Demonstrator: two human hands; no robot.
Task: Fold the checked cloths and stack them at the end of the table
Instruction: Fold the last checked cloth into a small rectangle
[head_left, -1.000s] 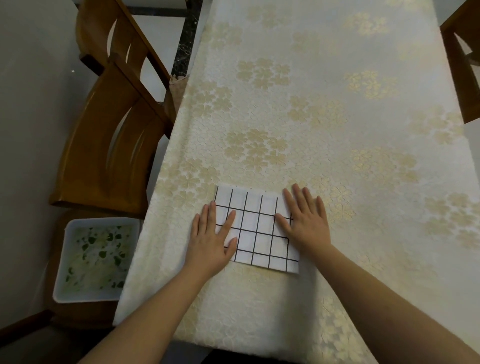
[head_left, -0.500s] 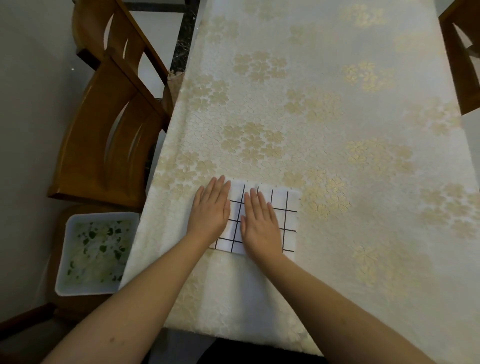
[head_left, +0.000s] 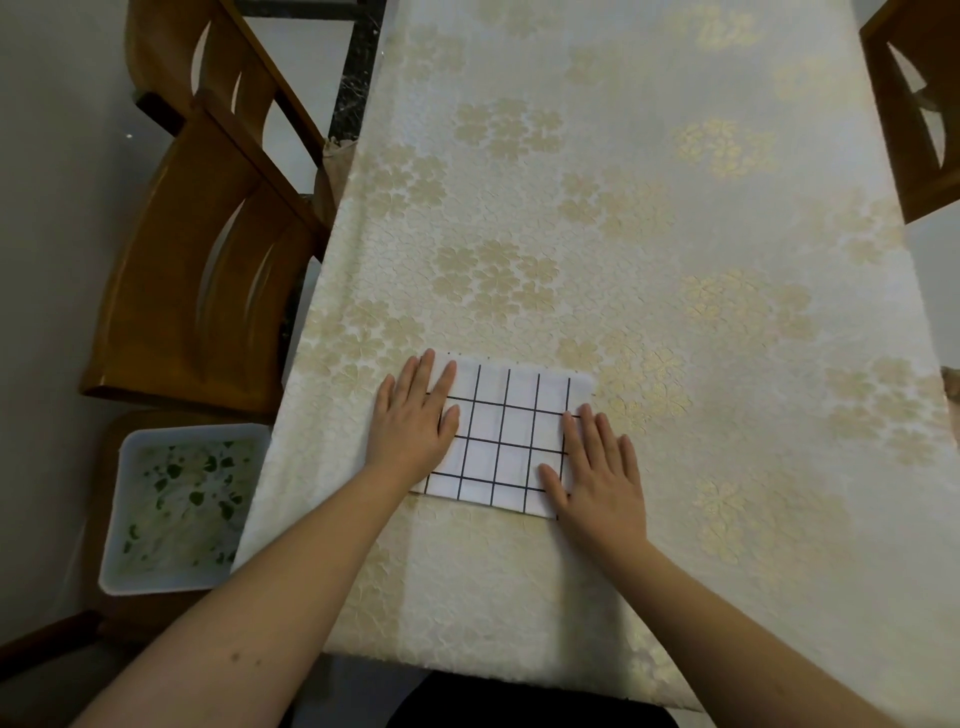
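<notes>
A folded white cloth with a black checked grid (head_left: 506, 431) lies flat on the table near its front left part. My left hand (head_left: 415, 418) presses flat on the cloth's left edge, fingers straight and pointing away from me. My right hand (head_left: 597, 467) lies flat on the cloth's right edge, fingers straight, partly on the tablecloth. Both hands hide the cloth's side edges. No other checked cloth shows on the table.
The table wears a cream tablecloth with gold flowers (head_left: 649, 234). Two wooden chairs (head_left: 208, 249) stand along the left side, another chair (head_left: 914, 104) at the right. A white tub holding green-patterned fabric (head_left: 176, 509) sits on a stool at the lower left.
My right hand has slid from the cloth's middle out to its right edge, uncovering the grid. My left hand stays on the left edge.
</notes>
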